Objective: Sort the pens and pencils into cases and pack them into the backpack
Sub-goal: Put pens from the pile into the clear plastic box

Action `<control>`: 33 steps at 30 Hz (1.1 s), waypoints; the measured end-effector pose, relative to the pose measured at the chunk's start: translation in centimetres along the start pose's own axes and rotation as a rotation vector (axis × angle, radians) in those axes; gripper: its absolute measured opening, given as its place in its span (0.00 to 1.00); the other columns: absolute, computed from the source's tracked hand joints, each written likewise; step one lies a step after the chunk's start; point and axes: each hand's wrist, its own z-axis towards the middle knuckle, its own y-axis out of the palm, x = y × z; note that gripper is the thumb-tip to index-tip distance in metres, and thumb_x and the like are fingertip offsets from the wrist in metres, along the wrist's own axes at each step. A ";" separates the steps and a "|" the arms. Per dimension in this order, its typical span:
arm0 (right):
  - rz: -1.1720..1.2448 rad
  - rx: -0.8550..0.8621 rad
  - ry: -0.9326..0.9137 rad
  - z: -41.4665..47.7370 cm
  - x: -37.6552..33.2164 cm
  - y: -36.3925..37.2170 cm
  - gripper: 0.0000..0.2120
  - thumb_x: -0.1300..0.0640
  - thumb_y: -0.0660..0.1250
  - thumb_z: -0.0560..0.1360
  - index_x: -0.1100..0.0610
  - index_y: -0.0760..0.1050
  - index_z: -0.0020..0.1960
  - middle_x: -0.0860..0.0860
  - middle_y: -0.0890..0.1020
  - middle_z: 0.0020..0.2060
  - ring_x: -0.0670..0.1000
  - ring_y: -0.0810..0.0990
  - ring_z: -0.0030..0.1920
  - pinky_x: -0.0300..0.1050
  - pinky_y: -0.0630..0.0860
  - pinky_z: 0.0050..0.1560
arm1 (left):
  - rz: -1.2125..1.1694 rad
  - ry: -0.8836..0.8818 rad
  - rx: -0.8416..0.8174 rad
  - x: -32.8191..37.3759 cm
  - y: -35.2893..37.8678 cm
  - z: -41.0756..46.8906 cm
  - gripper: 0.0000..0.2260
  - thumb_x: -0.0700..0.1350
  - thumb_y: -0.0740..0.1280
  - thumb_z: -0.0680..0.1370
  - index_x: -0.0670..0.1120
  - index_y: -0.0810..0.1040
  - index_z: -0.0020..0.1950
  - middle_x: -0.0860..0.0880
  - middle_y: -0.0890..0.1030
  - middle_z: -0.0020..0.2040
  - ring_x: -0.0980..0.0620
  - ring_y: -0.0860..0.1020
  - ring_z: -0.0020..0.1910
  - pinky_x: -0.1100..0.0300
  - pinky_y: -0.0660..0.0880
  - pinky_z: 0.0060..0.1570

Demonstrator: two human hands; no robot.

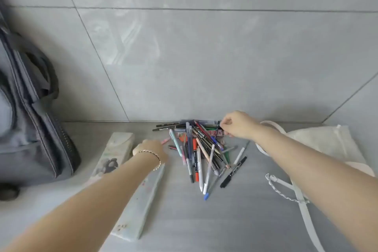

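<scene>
I see a pile of pens and pencils (202,149) on the grey floor (235,221), close to the tiled wall (184,57). My right hand (237,125) is at the far right side of the pile. Its fingers are curled and they pinch the end of a dark pen (218,124). My left hand (150,148) is just beside the left side of the pile, near a pink pen (165,140). I cannot tell if its fingers hold anything. Two long pencil cases lie on the left: a picture case (114,155) and a pale case (139,196) under my left arm. The grey backpack (30,118) stands far left. A white cloth bag (319,141) lies on the right.
</scene>
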 end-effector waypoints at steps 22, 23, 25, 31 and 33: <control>0.442 -0.085 0.037 -1.0 -4.2 11.6 0.15 0.49 0.62 0.76 0.50 0.72 0.62 0.46 0.76 0.55 0.42 0.76 0.53 0.30 0.69 0.47 | -0.568 0.172 0.099 -2.0 1.5 -0.9 0.51 0.52 0.74 0.65 0.44 0.42 0.75 0.45 0.65 0.69 0.45 0.61 0.70 0.55 0.57 0.70; 0.528 -0.153 0.057 -1.2 -4.4 11.7 0.17 0.46 0.61 0.76 0.49 0.69 0.64 0.43 0.75 0.55 0.42 0.75 0.55 0.31 0.69 0.48 | -0.710 0.142 0.095 -1.5 0.9 -1.2 0.52 0.52 0.76 0.64 0.45 0.44 0.76 0.46 0.65 0.69 0.47 0.63 0.70 0.54 0.60 0.70; 0.722 -0.271 0.101 -1.6 -4.4 11.7 0.17 0.42 0.57 0.77 0.45 0.66 0.64 0.40 0.73 0.56 0.41 0.73 0.57 0.32 0.68 0.52 | -0.974 0.053 0.043 -0.9 0.6 -0.9 0.52 0.52 0.78 0.60 0.47 0.51 0.75 0.48 0.68 0.69 0.48 0.68 0.68 0.50 0.68 0.66; 0.665 -0.275 -0.071 -2.8 -2.9 11.6 0.20 0.40 0.58 0.76 0.45 0.69 0.65 0.41 0.77 0.60 0.41 0.74 0.61 0.43 0.69 0.63 | -1.367 -0.190 -0.140 -0.4 1.0 -0.8 0.48 0.58 0.77 0.49 0.49 0.67 0.67 0.48 0.79 0.59 0.47 0.81 0.52 0.43 0.79 0.50; 0.537 -0.220 -0.124 -3.4 -2.7 11.6 0.21 0.40 0.54 0.77 0.48 0.69 0.65 0.44 0.79 0.56 0.45 0.76 0.57 0.48 0.72 0.61 | -1.346 -0.223 -0.117 0.0 1.3 -1.4 0.49 0.60 0.76 0.49 0.49 0.66 0.68 0.49 0.78 0.60 0.48 0.81 0.51 0.44 0.79 0.49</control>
